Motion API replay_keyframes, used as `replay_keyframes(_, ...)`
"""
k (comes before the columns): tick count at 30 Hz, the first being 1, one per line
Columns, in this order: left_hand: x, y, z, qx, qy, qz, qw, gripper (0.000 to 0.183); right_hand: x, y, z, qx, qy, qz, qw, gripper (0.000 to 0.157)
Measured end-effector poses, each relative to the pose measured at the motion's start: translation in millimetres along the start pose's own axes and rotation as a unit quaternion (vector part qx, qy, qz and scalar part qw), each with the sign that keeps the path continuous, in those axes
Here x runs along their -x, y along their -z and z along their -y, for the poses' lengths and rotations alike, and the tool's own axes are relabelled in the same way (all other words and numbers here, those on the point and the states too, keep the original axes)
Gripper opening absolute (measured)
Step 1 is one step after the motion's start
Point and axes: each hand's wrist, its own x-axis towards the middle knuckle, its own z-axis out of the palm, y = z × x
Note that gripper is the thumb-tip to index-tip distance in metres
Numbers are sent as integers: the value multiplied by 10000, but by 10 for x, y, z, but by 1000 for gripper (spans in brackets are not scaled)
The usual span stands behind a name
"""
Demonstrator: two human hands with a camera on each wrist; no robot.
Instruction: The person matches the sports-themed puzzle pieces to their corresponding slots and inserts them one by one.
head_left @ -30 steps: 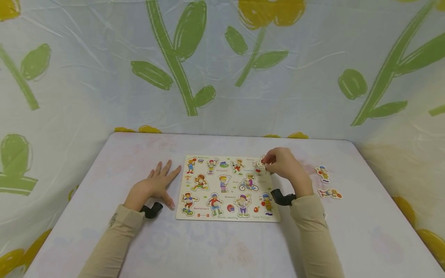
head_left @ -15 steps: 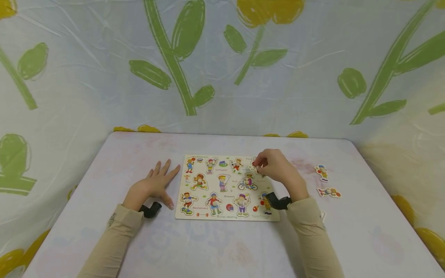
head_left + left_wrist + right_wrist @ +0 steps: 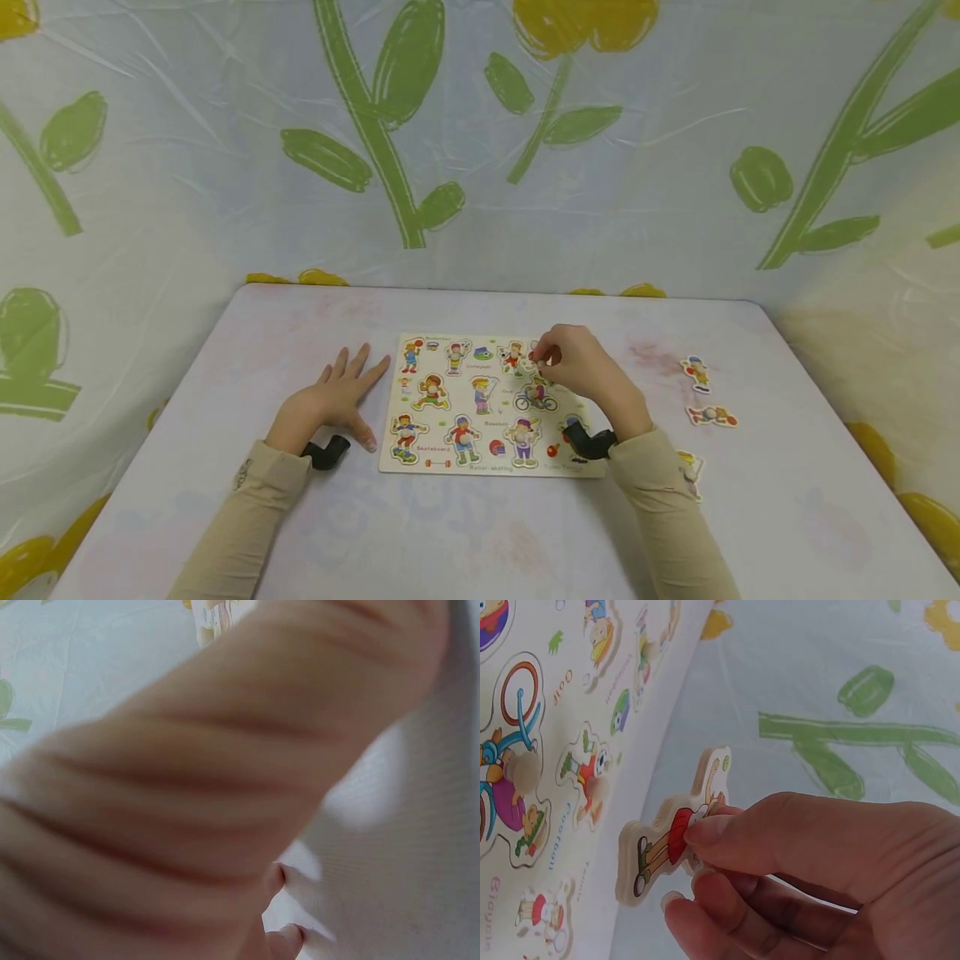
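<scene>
Thumb and fingers of my right hand (image 3: pixel 581 365) pinch a wooden tennis-player puzzle piece (image 3: pixel 679 832) with a red skirt. In the right wrist view it is tilted up off the board, partly covered by the fingers. The hand hovers over the back right of the cream sports puzzle board (image 3: pixel 459 402). A matching tennis picture (image 3: pixel 544 911) shows in a recess there, near the football piece (image 3: pixel 589 780) and the bicycle piece (image 3: pixel 506 780). My left hand (image 3: pixel 330 404) rests on the table left of the board, fingers spread; its wrist view mostly shows skin.
Right of the board lie a blue-capped figure piece (image 3: pixel 697 375), a piece with a red ball (image 3: pixel 712 417) and another piece (image 3: pixel 692 473) partly behind the right sleeve. Flower-patterned sheeting (image 3: pixel 600 225) stands behind the table (image 3: pixel 450 542).
My right hand has moved left over the board with the tennis-player piece. A loose piece at the right sleeve now shows more. The left hand has stayed still.
</scene>
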Motion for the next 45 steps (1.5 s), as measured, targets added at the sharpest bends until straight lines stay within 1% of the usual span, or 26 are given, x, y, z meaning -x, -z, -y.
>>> replay_keyframes(4, -36, -26, 42, -5, 29, 32, 10000, 143, -20, -46, 27, 6, 58, -47, 10000, 12)
replay_keyframes(8, 15, 30, -28, -2, 33, 47, 10000, 140, -43, -89, 57, -44, 66, -78, 9999, 12)
replay_keyframes(10, 25, 39, -43, 24, 8, -4, 10000, 139, -54, -111, 73, -73, 66, -72, 9999, 12)
replay_keyframes(21, 40, 54, -66, 7, 13, -33, 10000, 139, -79, -229, 134, -144, 213, -188, 9995, 10)
replay_keyframes(27, 45, 59, -73, -19, 10, -3, 10000, 138, -102, -290, 176, -60, 175, -178, 9997, 10)
replay_keyframes(31, 42, 59, -80, 12, -24, 15, 10000, 138, -124, -332, 178, -50, 175, -180, 9997, 11)
replay_keyframes(37, 44, 67, -76, -2, 48, 73, 10000, 139, -194, -392, 162, -166, 278, -227, 9992, 11)
replay_keyframes(45, 52, 72, -62, -47, 9, 15, 10000, 138, -254, -432, 169, -154, 403, -281, 9987, 10)
